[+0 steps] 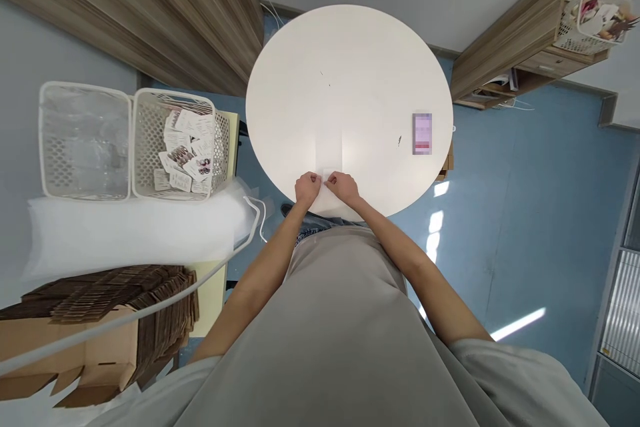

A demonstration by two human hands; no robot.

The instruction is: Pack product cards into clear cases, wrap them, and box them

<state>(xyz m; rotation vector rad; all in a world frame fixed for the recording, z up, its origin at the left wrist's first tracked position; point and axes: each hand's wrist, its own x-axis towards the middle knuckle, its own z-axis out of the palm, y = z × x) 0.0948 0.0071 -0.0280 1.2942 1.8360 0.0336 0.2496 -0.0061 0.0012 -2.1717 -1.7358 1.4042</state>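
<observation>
My left hand (pixel 306 187) and my right hand (pixel 343 187) meet at the near edge of a round white table (pixel 350 73). Both have their fingers curled and pinched on a small white, partly clear packet (pixel 329 180) lying between them on the tabletop. The packet is nearly the same colour as the table, so its outline is hard to make out. A small pink and purple card (pixel 422 133) lies flat on the table, well to the right of my hands. A tiny dark speck (pixel 399 141) sits just left of that card.
Two white mesh baskets stand at the left: one (pixel 85 140) holds clear plastic, the other (pixel 175 143) several printed cards. Below them lie white foam sheeting (pixel 125 230) and flat brown cardboard (pixel 100 300). Wooden shelving (pixel 520 47) stands at the right, on blue floor (pixel 530 213).
</observation>
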